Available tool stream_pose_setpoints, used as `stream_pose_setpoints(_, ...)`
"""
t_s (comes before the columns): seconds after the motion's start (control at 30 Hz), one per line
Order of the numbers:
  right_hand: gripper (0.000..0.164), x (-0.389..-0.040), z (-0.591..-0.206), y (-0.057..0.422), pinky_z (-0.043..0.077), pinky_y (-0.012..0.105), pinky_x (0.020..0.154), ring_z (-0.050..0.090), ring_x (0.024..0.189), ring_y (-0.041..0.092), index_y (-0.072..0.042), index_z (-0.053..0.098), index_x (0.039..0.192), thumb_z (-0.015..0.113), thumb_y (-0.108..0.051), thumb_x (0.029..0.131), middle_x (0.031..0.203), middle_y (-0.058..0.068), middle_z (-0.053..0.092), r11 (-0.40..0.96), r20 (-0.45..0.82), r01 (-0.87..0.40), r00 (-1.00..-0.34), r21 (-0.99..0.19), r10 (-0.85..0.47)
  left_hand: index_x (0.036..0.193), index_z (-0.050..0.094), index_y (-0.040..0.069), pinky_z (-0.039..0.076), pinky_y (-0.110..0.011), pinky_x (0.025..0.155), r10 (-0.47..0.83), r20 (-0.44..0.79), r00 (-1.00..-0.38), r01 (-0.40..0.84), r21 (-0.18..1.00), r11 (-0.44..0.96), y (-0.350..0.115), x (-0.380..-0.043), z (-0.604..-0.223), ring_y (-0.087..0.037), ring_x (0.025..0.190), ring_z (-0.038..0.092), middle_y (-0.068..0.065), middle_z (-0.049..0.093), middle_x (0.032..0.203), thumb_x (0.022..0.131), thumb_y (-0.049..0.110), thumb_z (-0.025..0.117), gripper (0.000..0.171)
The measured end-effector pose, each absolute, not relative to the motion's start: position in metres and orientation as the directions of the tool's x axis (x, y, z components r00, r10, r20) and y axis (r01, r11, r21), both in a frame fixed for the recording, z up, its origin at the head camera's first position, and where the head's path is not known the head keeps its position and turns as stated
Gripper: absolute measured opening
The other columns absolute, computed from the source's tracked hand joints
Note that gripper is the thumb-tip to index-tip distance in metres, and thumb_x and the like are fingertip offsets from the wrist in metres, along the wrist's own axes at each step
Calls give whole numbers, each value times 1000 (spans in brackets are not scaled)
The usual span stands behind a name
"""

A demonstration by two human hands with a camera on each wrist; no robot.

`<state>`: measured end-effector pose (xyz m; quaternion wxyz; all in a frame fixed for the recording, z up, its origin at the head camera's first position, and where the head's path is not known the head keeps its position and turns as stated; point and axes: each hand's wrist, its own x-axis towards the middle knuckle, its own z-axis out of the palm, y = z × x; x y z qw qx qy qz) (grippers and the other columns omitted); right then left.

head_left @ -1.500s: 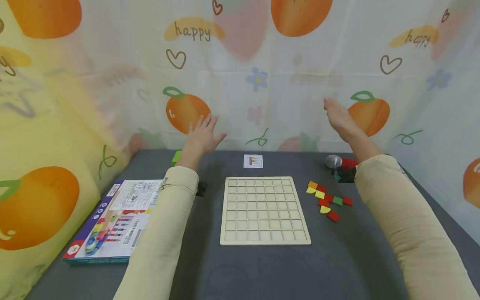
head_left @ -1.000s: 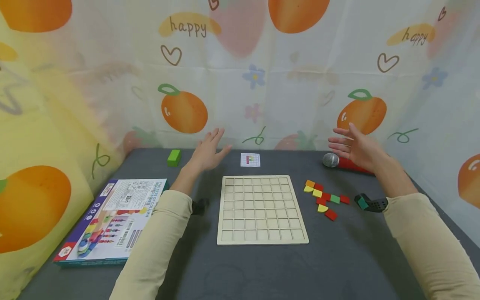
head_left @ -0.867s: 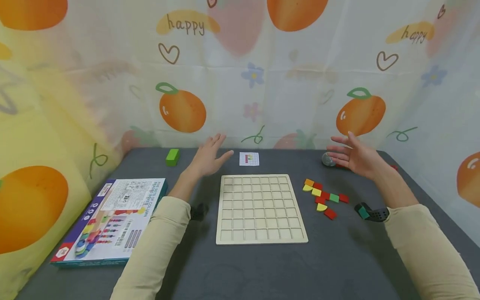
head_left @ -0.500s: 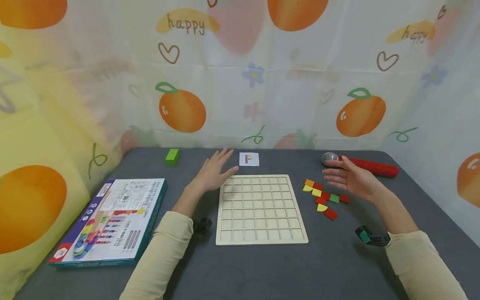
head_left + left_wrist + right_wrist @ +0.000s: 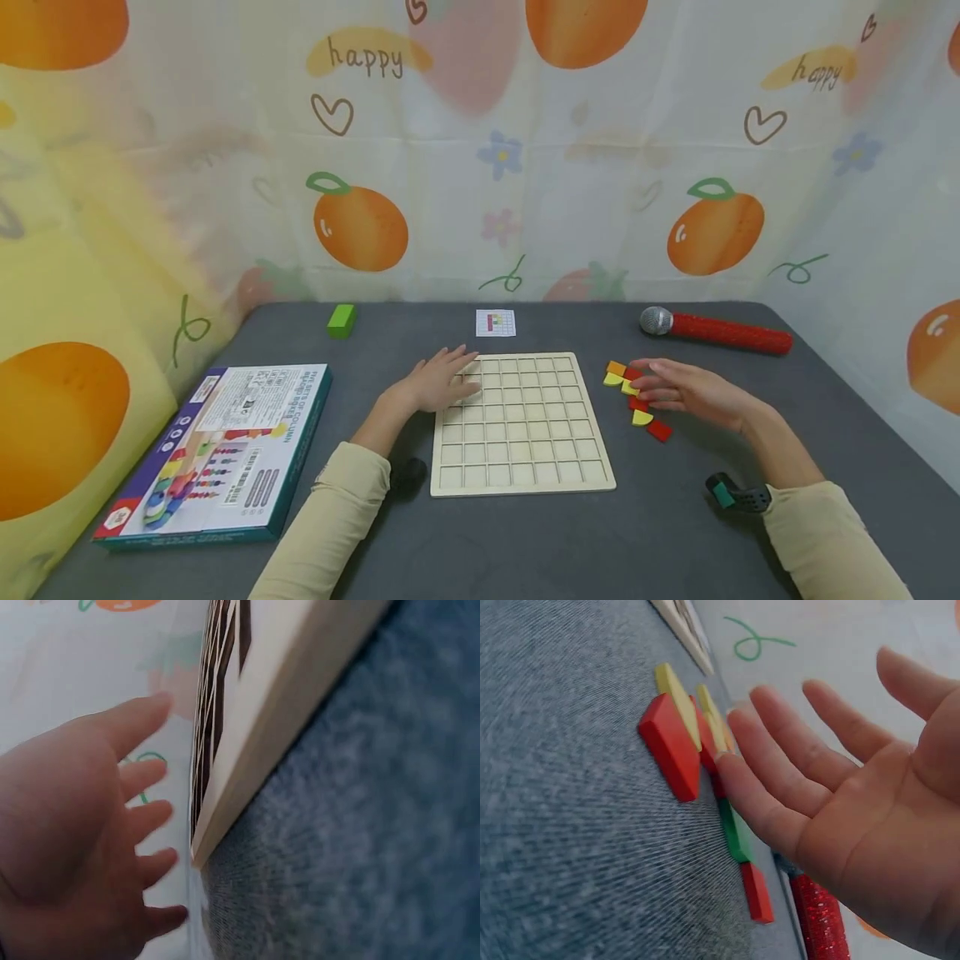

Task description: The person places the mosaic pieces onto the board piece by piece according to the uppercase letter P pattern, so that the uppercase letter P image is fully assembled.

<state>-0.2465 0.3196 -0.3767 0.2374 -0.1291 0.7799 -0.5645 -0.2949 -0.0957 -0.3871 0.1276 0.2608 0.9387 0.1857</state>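
Observation:
A pale wooden grid board (image 5: 525, 427) lies in the middle of the dark table. My left hand (image 5: 437, 382), fingers spread, hovers over the board's far left corner and holds nothing. To the right of the board lies a loose group of small red, yellow, orange and green tiles, among them a red tile (image 5: 659, 431) and a yellow rounded tile (image 5: 641, 417). Over that group hangs my right hand (image 5: 693, 392), its fingers loosely extended and its palm facing inward. The right wrist view shows its fingertips close to the tiles, including a green tile (image 5: 735, 831), with nothing held.
A red microphone (image 5: 731, 332) lies at the back right. A small printed pattern card (image 5: 496, 323) sits behind the board, and a green block (image 5: 341, 321) stands at the back left. A flat toy box (image 5: 217, 454) occupies the left side. A patterned curtain hangs behind the table.
Both hands have come down and nearer from high by the curtain, the left to the board's corner, the right over the tiles. The microphone is uncovered again. Board and tiles keep their places.

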Motion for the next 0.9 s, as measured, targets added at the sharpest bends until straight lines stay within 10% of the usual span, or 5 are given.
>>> stream_pose_setpoints(0.9,58,-241,-374,309,42,39,99,52,117,29,1,29,146,50,-29,101,135,20,48,503,-294,38,-849,-863,-439,152,24,12,12,-58,109,555,-245,-795,464,346,816,-85,-282,-385,-37,142,6,-13,13,157,98,45,47,67)
